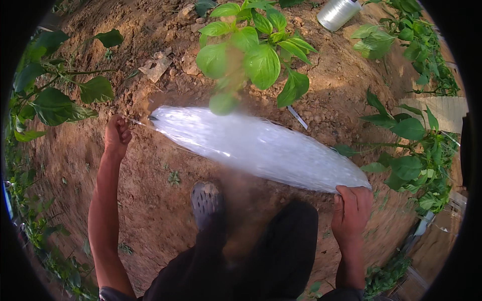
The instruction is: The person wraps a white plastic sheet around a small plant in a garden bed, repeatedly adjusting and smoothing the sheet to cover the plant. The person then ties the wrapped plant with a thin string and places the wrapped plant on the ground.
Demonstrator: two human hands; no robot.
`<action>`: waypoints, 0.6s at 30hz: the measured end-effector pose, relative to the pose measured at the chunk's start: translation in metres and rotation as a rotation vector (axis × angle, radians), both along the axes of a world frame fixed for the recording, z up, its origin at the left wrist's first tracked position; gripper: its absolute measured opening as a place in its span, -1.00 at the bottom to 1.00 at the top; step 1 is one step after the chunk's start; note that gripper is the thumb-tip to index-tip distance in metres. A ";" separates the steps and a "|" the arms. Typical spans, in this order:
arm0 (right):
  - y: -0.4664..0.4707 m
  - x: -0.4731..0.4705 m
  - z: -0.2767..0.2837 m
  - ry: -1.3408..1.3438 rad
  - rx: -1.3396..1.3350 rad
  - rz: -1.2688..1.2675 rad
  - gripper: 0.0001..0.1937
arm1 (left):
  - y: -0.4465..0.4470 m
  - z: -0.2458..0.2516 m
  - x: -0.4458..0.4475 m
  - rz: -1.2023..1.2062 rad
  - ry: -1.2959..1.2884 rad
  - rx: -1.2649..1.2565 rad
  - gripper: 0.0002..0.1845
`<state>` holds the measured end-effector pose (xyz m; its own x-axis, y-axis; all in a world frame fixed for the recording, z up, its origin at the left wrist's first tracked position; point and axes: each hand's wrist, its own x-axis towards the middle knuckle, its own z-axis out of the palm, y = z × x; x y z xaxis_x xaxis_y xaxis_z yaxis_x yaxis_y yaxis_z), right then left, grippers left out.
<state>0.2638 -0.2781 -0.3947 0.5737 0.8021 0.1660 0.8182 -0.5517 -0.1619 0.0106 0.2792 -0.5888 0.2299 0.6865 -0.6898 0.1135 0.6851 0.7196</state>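
Note:
A long hank of shiny translucent plastic twine (256,146) stretches across the view above the soil, from my left side down to my right. My left hand (118,131) is a fist, closed on a thin tie strand (137,122) that runs to the hank's gathered left end. At the other end, my right hand (354,207) grips the broad, loose right end from above, with the thumb at the near edge. Blur covers the middle of the hank, and single strands cannot be told apart there.
A leafy green plant (260,52) stands just beyond the hank. More plants (52,90) grow at the left and others (408,165) at the right. A spool of clear twine (337,15) lies at the far right. My shoe (207,201) rests on bare soil (158,210).

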 end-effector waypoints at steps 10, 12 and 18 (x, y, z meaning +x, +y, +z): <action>-0.297 0.164 -0.144 0.059 -0.060 -0.597 -0.80 | 0.020 -0.061 0.076 -0.636 -0.041 0.173 -0.66; -0.377 0.200 -0.178 -0.078 -0.056 -0.628 -0.83 | 0.023 -0.062 0.054 -0.566 0.061 0.314 -0.71; -0.486 0.176 -0.284 0.492 -0.034 -0.910 -0.82 | -0.032 -0.043 -0.027 -0.279 0.155 0.390 -0.86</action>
